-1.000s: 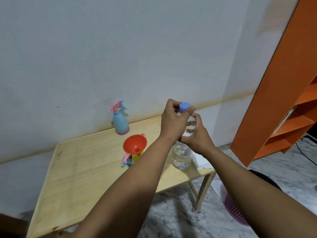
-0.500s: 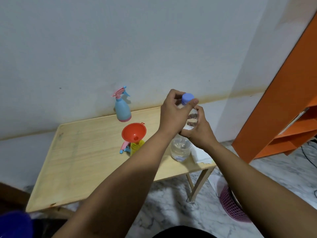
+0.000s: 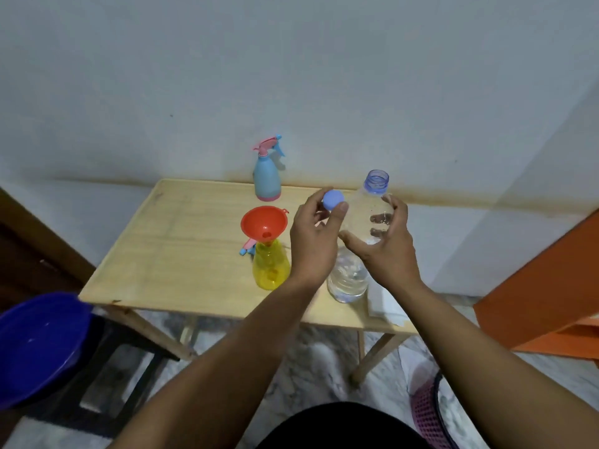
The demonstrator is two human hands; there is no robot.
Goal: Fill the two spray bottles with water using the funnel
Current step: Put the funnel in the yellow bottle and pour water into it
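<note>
Holding the clear water bottle (image 3: pixel 355 251) around its middle, the right hand (image 3: pixel 385 247) had its fingers wrapped round the far side, so you could see them through the plastic, with the thumb across the near side. The bottle was tilted a bit, its open blue-tinted neck leaning up and to the right, and its base was down near the front edge of the wooden table (image 3: pixel 181 247); I couldn't really tell if it was resting on the top or just above it. There was water in the lower part.

The left hand (image 3: pixel 316 236) was right beside it, pinching the light blue cap (image 3: pixel 333 199) between thumb and fingertips, off the neck and a little to the left of it, the other fingers curled in.

Just left of that hand sat the yellow spray bottle (image 3: pixel 270 267), standing upright with the orange funnel (image 3: pixel 264 223) stuck in its mouth, bowl tipped slightly toward the camera. A pink and blue spray head (image 3: pixel 247 247) lay on the table behind it, touching or nearly so. The blue spray bottle (image 3: pixel 267 176) stood at the back edge by the wall, its pink trigger top on.

Also around: some white paper (image 3: pixel 384 304) on the table's front right corner, a dark blue tub (image 3: pixel 39 345) at lower left, an orange shelf (image 3: pixel 544 299) on the right and a pink basket (image 3: pixel 428 413) on the floor.
</note>
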